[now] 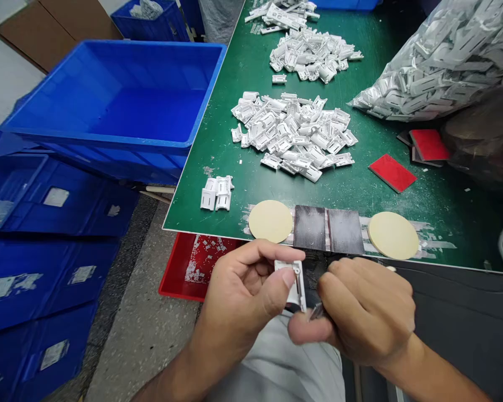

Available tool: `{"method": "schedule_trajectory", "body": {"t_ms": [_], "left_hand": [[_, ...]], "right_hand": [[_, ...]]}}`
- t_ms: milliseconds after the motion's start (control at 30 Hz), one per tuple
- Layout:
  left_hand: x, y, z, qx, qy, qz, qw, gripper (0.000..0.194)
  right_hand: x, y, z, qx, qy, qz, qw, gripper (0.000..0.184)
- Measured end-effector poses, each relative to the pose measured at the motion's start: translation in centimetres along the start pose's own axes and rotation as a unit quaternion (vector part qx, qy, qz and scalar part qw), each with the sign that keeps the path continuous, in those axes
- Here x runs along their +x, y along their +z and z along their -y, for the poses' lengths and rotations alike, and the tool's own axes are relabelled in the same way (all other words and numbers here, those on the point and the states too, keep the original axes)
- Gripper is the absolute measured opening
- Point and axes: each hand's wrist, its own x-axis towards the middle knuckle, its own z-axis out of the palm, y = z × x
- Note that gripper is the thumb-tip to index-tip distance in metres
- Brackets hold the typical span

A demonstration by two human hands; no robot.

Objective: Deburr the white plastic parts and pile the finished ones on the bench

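My left hand is closed, pinching a small white plastic part between thumb and fingers. The part has a curved lower section and a small round boss near its top. My right hand is curled in a fist round a small grey blade-like tool, mostly hidden by the fingers. The right thumb tip is at the part's lower edge. Both hands are in front of the table's near edge, above the lap. Beyond them on the green table lies a heap of similar white parts, and a small group of white parts sits at the left corner.
Two cream round pads and dark square pads line the table's front edge. Red pads and a clear bag of white parts are at right. Blue crates stand left; a red bin with scraps is below the table.
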Motion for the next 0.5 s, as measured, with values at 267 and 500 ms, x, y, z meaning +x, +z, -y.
{"method": "schedule_trajectory", "body": {"t_ms": [267, 500], "left_hand": [[-0.1, -0.2, -0.2, 0.044, 0.082, 0.056, 0.994, 0.019], [0.8, -0.5, 0.5, -0.1, -0.019, 0.093, 0.991, 0.014]], "right_hand": [[-0.1, 0.0, 1.5, 0.491, 0.323, 0.14, 0.797, 0.03], [-0.6, -0.2, 1.3, 0.285, 0.195, 0.067, 0.936, 0.021]]}}
